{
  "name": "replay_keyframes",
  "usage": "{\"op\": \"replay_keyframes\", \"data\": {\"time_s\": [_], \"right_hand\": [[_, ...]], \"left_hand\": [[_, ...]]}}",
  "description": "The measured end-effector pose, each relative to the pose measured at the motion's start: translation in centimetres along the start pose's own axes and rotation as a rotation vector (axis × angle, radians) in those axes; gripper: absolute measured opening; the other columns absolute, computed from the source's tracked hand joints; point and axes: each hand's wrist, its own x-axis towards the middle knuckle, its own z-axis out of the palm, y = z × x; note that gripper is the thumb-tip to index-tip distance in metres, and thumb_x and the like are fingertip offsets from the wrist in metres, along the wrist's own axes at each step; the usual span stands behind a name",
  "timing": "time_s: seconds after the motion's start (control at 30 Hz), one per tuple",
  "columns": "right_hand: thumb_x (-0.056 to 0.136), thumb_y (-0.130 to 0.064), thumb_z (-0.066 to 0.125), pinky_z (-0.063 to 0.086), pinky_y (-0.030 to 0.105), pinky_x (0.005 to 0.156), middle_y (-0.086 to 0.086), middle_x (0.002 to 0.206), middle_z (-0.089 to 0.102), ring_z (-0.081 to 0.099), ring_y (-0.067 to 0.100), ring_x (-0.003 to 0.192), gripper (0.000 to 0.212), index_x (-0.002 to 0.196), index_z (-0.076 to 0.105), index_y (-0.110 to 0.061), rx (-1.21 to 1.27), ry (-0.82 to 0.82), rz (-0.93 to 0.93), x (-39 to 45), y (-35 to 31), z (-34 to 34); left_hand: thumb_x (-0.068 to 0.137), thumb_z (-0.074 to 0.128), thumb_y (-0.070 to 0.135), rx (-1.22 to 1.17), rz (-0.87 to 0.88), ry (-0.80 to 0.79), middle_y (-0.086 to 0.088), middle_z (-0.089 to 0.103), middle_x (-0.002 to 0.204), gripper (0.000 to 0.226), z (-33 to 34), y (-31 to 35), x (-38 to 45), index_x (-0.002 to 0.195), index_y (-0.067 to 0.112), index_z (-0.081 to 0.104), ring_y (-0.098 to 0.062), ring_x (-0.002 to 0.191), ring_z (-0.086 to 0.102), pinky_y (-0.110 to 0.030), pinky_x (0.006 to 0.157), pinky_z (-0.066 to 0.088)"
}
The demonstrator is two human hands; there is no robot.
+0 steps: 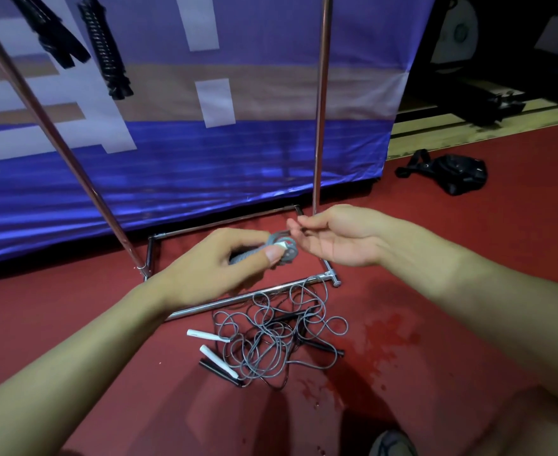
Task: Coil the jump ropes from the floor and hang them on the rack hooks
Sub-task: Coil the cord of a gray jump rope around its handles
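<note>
My left hand (218, 255) grips a grey coiled jump rope bundle (279, 248) with a white handle tip under the thumb. My right hand (336, 235) pinches the loose grey rope end between thumb and forefinger just right of the bundle. Below both hands, a tangle of grey and black jump ropes (277, 337) lies on the red floor, with white handles (208, 335) and black handles (220, 371) at its left. Two black coiled ropes (106, 51) hang from the metal rack (320, 110) at the upper left.
The rack's chrome base bars (248, 297) lie just behind the tangle. A blue and white banner (205, 159) hangs behind the rack. A black bag (451, 172) sits on the floor at the right. My shoe (392, 444) shows at the bottom edge.
</note>
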Motion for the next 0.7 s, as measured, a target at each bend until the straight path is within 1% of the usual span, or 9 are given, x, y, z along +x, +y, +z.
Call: {"op": "replay_keyframes", "data": {"time_s": [0.07,0.17,0.27,0.33,0.4,0.5,0.53,0.6,0.7], "right_hand": [[0.106,0.001,0.041,0.064,0.034,0.060,0.023,0.085,0.068,0.074,0.027,0.065,0.023,0.099,0.059,0.014,0.030,-0.039,0.044,0.1,0.1,-0.2],[0.104,-0.003,0.053,0.060,0.023,0.055,0.015,0.085,0.071,0.071,0.014,0.060,0.014,0.096,0.060,0.006,-0.175,0.019,-0.058,0.3,0.3,-0.4],[0.101,-0.008,0.061,0.056,0.018,0.049,0.010,0.073,0.069,0.065,0.008,0.049,0.014,0.090,0.052,-0.006,-0.467,0.084,-0.165,0.5,1.4,-0.4],[0.103,-0.010,0.059,0.059,0.025,0.053,0.012,0.070,0.072,0.069,0.014,0.052,0.017,0.094,0.045,-0.009,-0.810,0.121,-0.348,0.7,2.4,-0.3],[0.105,-0.015,0.056,0.057,0.025,0.053,0.004,0.068,0.073,0.068,0.011,0.051,0.012,0.101,0.045,-0.012,-1.267,0.179,-0.644,0.4,2.9,-0.4],[0.107,-0.024,0.048,0.038,0.016,0.052,-0.005,0.063,0.065,0.057,0.002,0.050,0.005,0.107,0.049,-0.019,-1.726,0.088,-0.950,-0.9,2.5,-0.3],[0.107,-0.024,0.047,0.033,0.016,0.053,-0.006,0.059,0.058,0.052,0.003,0.051,0.006,0.108,0.051,-0.019,-1.779,0.041,-1.021,-1.5,2.4,-0.1],[0.106,-0.023,0.051,0.030,0.016,0.055,-0.010,0.056,0.046,0.047,0.004,0.053,0.009,0.107,0.059,-0.018,-1.773,-0.029,-1.116,-2.4,2.5,0.5],[0.107,-0.026,0.050,0.034,0.014,0.058,-0.009,0.061,0.054,0.051,0.006,0.056,0.017,0.110,0.066,-0.021,-1.675,-0.128,-1.029,-3.3,2.9,1.5]], "left_hand": [[0.100,0.055,0.049,-0.053,-0.011,0.075,-0.008,0.052,0.064,0.029,-0.3,-0.3,0.1,0.095,0.020,0.058,-0.017,0.052,0.045,-0.022,0.046,0.037],[0.095,0.058,0.051,-0.104,-0.021,0.145,-0.011,0.052,0.064,0.038,-0.8,-0.5,0.1,0.115,0.019,0.051,-0.021,0.050,0.042,-0.022,0.045,0.037],[0.104,0.053,0.050,-0.157,-0.024,0.181,-0.022,0.046,0.063,0.041,-0.6,-0.3,0.2,0.143,0.038,0.049,-0.032,0.049,0.039,-0.025,0.044,0.034],[0.107,0.047,0.048,-0.174,-0.028,0.206,-0.012,0.045,0.058,0.039,-0.2,-0.3,0.4,0.145,0.047,0.051,-0.030,0.049,0.039,-0.024,0.043,0.032],[0.104,0.045,0.054,-0.186,-0.042,0.249,-0.007,0.048,0.060,0.037,-0.1,-0.7,0.7,0.137,0.046,0.061,-0.024,0.048,0.042,-0.023,0.043,0.031],[0.100,0.045,0.059,-0.229,-0.095,0.339,-0.007,0.049,0.062,0.041,-1.0,-1.1,0.9,0.131,0.043,0.065,-0.022,0.048,0.044,-0.038,0.049,0.034],[0.101,0.045,0.058,-0.234,-0.109,0.354,-0.006,0.049,0.062,0.040,-1.3,-1.2,0.9,0.132,0.043,0.065,-0.022,0.049,0.044,-0.041,0.051,0.035],[0.105,0.045,0.056,-0.229,-0.126,0.353,-0.006,0.049,0.062,0.036,-1.5,-1.3,0.7,0.132,0.043,0.066,-0.022,0.050,0.044,-0.037,0.048,0.035],[0.105,0.043,0.046,-0.245,-0.117,0.335,-0.011,0.048,0.063,0.037,-1.0,-1.2,0.7,0.131,0.038,0.067,-0.023,0.048,0.042,-0.023,0.044,0.035]]}}
